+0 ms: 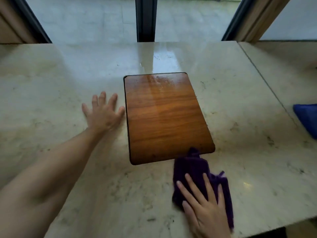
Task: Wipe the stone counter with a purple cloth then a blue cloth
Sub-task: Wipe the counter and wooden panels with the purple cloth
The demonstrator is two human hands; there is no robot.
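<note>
The right grip (204, 205), fingers flat and spread, presses the crumpled purple cloth (197, 169) on the pale stone table (68, 66). The left grip (103, 112) rests flat and wide. The folded blue cloth (307, 117) lies at two o'clock, nearer the right.

A home, most likely a kitchen or dining corner: a polished beige stone counter (68, 79) with a seam near its right edge runs up to tall dark-framed glass doors (145, 19) that look onto a tiled terrace, with wood-panelled walls (10, 26) at both far corners and a wooden board (164, 117) lying mid-counter
</note>
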